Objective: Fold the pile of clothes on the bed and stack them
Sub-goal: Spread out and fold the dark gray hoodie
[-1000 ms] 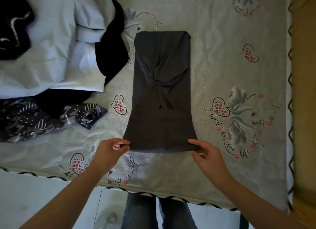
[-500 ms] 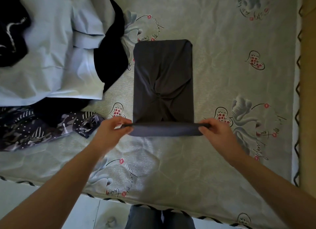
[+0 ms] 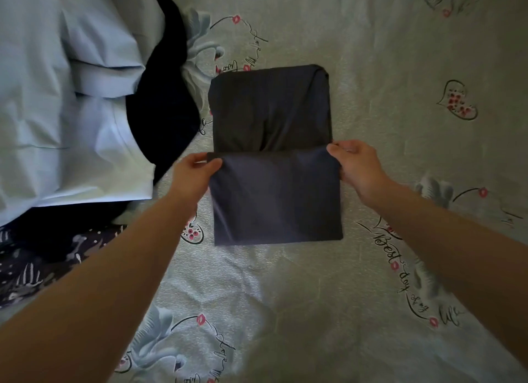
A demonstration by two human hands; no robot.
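So the near hem of the dark grey garment (image 3: pixel 274 159) has been carried up off the bed (image 3: pixel 400 68) and away from the person over the last second. A moment ago it lay flat by the near edge; now the flap is doubled over and its edge sits about halfway up the piece. Looks like the lengthwise fold is roughly half done, and it probably just needs laying down and smoothing before it can go on a stack.

The left hand (image 3: pixel 197 172) pinches the left corner of the lifted edge, and the right hand (image 3: pixel 357 165) pinches the right corner, fingers curled round the cloth on both sides. The garment lies mid-bed, just right of the unfolded pile.

Hard to read: that pile is cut off at the left edge. There's a pale blue garment (image 3: pixel 63 96), something black (image 3: pixel 163 96) under it, and a patterned dark piece (image 3: pixel 43 265) nearer. Can't tell how many items are in there. No finished stack is in view.
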